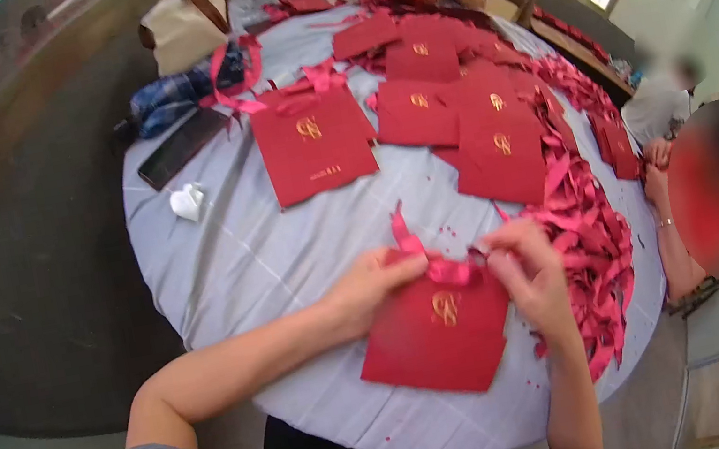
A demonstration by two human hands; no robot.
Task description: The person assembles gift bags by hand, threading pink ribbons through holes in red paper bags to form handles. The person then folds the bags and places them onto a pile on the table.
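Note:
A flat red paper bag [437,345] with a gold emblem lies tilted on the table right in front of me. Along its top edge runs a pink ribbon [451,272], one end of it sticking up. My left hand [379,283] grips the bag's upper left edge, thumb on the ribbon. At the upper right corner my right hand [530,277] has its fingers pinched on the ribbon; a small dark bit shows at the fingertips, too blurred to name. Beyond my hands lies another red bag [316,151] with a pink ribbon at its top.
Overlapping red bags [498,144] and a long heap of pink ribbons [588,253] cover the right side of the cloth-covered round table [230,303]. A phone [181,150], crumpled tissue [187,202], folded umbrella [167,100] and cream handbag [184,30] are at the left. Other people sit around the table.

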